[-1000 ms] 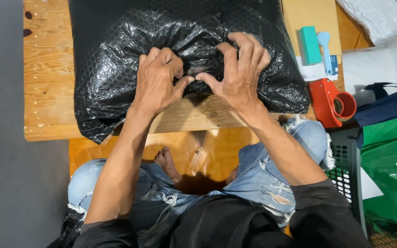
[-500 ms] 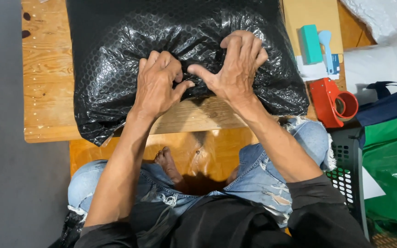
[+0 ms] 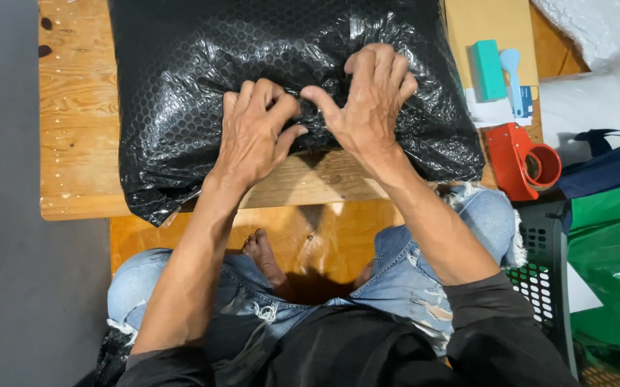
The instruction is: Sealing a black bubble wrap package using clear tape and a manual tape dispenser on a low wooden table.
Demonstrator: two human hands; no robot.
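Two bare hands press on a large black bubble-wrap parcel (image 3: 202, 93) that lies on a low pale wooden table (image 3: 80, 136), its near edge hanging slightly over the table's front. The left hand (image 3: 256, 136) has its fingers bent and pinches a fold of the black wrap. The right hand (image 3: 371, 104) lies just beside it, fingers slightly spread and curled into the same fold. To the right, a red tape dispenser (image 3: 521, 161) and a teal rectangular block (image 3: 488, 69) rest on the table.
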